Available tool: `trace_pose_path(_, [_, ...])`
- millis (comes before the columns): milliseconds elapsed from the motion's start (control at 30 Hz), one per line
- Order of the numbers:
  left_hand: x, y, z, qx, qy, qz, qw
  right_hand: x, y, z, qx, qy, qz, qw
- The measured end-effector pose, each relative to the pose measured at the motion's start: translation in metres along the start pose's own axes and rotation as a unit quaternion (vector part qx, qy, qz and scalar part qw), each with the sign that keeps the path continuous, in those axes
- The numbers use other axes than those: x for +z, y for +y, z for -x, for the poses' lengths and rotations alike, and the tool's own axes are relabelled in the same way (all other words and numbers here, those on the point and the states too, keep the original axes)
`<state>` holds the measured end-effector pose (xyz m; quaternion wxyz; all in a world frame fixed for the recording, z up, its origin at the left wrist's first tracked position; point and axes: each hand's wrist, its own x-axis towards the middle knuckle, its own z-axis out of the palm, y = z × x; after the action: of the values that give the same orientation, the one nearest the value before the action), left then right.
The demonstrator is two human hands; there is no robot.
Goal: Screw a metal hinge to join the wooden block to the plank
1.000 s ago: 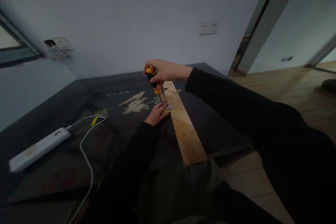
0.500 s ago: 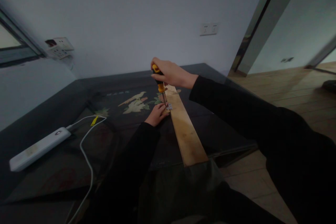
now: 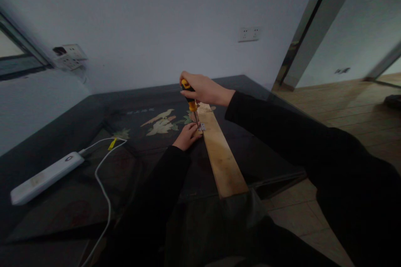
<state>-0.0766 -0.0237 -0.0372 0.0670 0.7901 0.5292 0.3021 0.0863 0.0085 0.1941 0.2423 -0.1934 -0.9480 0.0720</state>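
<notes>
My right hand (image 3: 206, 88) is closed around the yellow and black handle of a screwdriver (image 3: 188, 93). The shaft slants down to a small silver metal hinge (image 3: 202, 127) on the left edge of a long wooden board (image 3: 223, 158). My left hand (image 3: 188, 135) rests low beside that edge, its fingers together and pressed on the hinge's near left side. The fingers partly cover the hinge's left part, and the screwdriver's tip is too small to make out. The board lies flat, pointing away from me, its near end by my lap.
A dark table (image 3: 150, 183) with a painted bird and flowers bears the board. To the left lies a white power strip (image 3: 46, 177) with a white cord (image 3: 102, 181). Wall sockets (image 3: 249, 34) sit on the wall behind, and wooden flooring (image 3: 338, 108) shows at right.
The right hand and screwdriver have shifted down very slightly, with the handle turned a little. The left hand, hinge and board stay in place.
</notes>
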Motion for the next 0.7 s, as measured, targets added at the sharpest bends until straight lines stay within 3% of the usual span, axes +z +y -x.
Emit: trace_pose_path(700, [0.0,0.0006,-0.0006,-0.006,0.002,0.011,1.0,0.0058,0.0002,-0.0012,-0.02,0.006,0.01,1.0])
